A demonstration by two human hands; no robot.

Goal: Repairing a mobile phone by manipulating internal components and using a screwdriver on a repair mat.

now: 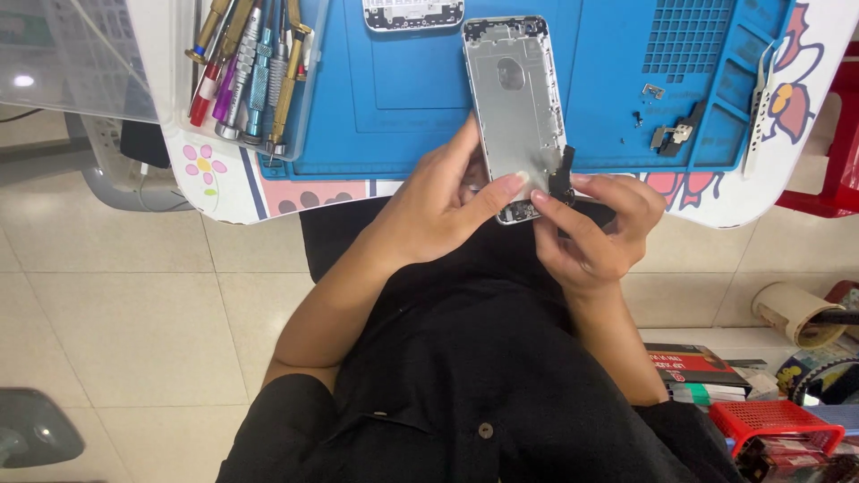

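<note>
Currently the left hand (438, 210) grips the phone shell (516, 107) at its lower edge, over the blue mat (403, 98) — thin, stiff metal, light. The right hand (595, 233) pinches a small black part (562, 174) — fragile; hold by edges.

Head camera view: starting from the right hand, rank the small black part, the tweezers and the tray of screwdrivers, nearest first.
1. Small black part: pinched in the right hand at the phone housing's lower edge.
2. Tweezers: on the blue mat's right edge, up and to the right.
3. Tray of screwdrivers: far across, at the mat's left end.
</note>
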